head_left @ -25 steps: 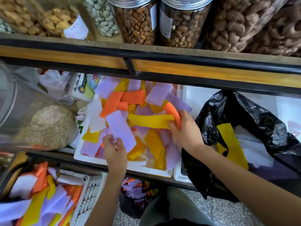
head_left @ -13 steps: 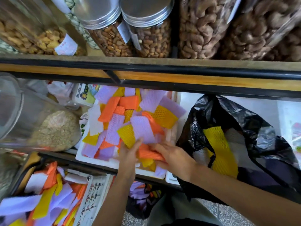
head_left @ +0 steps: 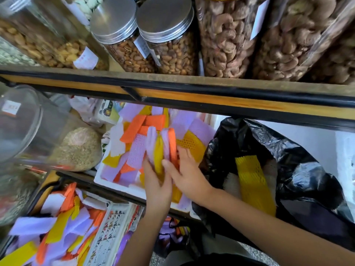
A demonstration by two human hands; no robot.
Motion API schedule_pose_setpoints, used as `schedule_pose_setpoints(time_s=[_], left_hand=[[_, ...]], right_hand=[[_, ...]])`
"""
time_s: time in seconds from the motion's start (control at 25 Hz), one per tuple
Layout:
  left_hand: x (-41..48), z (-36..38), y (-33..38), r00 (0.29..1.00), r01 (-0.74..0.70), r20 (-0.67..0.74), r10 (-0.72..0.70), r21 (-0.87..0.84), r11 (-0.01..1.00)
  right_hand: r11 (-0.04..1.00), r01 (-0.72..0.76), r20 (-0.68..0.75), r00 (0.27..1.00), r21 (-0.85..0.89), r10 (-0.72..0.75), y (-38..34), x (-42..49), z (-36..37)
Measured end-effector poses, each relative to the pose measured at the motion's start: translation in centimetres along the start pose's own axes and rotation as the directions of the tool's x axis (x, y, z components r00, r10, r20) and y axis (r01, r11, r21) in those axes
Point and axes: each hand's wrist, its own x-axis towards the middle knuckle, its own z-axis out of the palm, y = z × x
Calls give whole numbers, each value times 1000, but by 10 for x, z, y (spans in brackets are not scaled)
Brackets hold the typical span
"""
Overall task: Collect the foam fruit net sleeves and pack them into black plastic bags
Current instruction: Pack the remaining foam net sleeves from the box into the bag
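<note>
A white tray (head_left: 115, 184) on the middle shelf holds several purple, orange, yellow and white foam net sleeves (head_left: 134, 129). Over its near right corner I hold an upright bunch of sleeves (head_left: 160, 148), purple, yellow and orange. My left hand (head_left: 157, 186) grips the bunch from the left and below. My right hand (head_left: 185, 172) presses on it from the right with fingers spread. Right of the tray a black plastic bag (head_left: 299, 169) stands open, with a yellow sleeve (head_left: 251, 181) and pale ones inside.
A wooden shelf edge (head_left: 192, 93) above carries jars of nuts (head_left: 167, 39). A clear tub of grain (head_left: 76, 148) lies left of the tray. Below left, a second bin (head_left: 57, 227) holds more sleeves, and another dark bag (head_left: 172, 235) sits on the floor.
Both hands have gathered loose sleeves from the tray's near side and stood them up as one bunch between them. The camera has tilted upward.
</note>
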Motion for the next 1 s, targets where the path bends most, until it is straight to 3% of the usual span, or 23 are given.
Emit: schedule_pose_setpoints(time_s=[0.16,0.24,0.36,0.48,0.6,0.68,0.76,0.8,0.88,1.0], left_hand=[[-6,-8,12,964,-250,80,255,-70,966],[-5,-10,15,913,-382,131,387,-61,922],[-3,-2,30,879,-441,162,449,-83,894],[0,11,31,878,-393,259,403,-91,915],[-5,29,15,835,-276,512,201,76,958],[-15,39,1,761,-362,642,86,312,878],[-25,42,-10,734,-462,678,36,460,758],[-27,42,-16,746,-484,660,88,448,752],[-22,41,-27,798,-427,576,180,329,842],[-6,30,-18,871,-113,489,49,103,988]], right_hand=[[944,55,30,997,325,-69,-13,-1,-21],[947,96,-134,989,308,-56,-12,-5,-32],[938,176,-376,925,298,-55,-14,-14,-47],[929,272,-582,809,252,-80,-21,-23,-65],[936,318,-718,686,150,-117,-28,-32,-80],[947,308,-756,640,90,-136,-30,-41,-86],[960,278,-789,596,29,-149,-31,-52,-87],[965,261,-802,579,14,-145,-31,-59,-86],[981,195,-817,567,11,-103,-27,-75,-85],[997,63,-779,623,-36,-68,-17,-108,-87]])
